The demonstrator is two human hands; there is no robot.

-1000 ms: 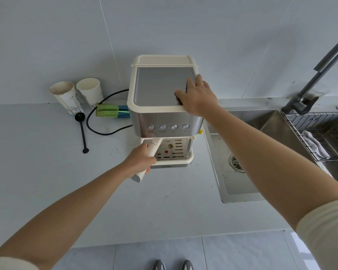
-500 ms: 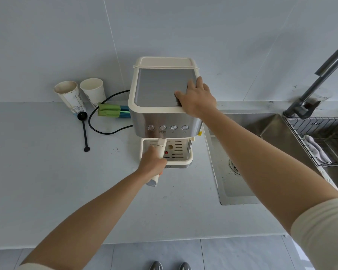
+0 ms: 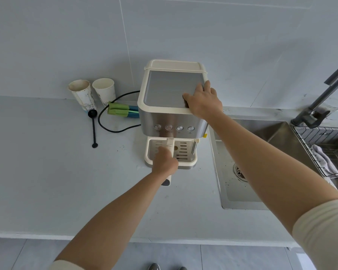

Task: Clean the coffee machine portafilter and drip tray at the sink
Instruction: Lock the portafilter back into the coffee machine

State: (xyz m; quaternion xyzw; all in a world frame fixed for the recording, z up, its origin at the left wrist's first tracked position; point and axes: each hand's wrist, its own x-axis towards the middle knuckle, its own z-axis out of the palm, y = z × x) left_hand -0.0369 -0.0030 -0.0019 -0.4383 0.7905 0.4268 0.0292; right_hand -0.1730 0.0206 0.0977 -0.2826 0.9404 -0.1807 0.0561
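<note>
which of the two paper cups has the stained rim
The left paper cup, the one farther from the coffee machine: its rim is brown-stained and the black scoop lies at its base. The right paper cup looks cleaner inside.

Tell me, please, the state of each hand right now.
Left hand: closed around the portafilter handle.
Right hand: open, resting flat on the coffee machine.

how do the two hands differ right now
The left hand grips the portafilter handle; the right hand rests flat on top of the coffee machine. The left hand is low, over the drip tray; the right hand is higher, at the top's right front corner. Both forearms are bare.
</note>
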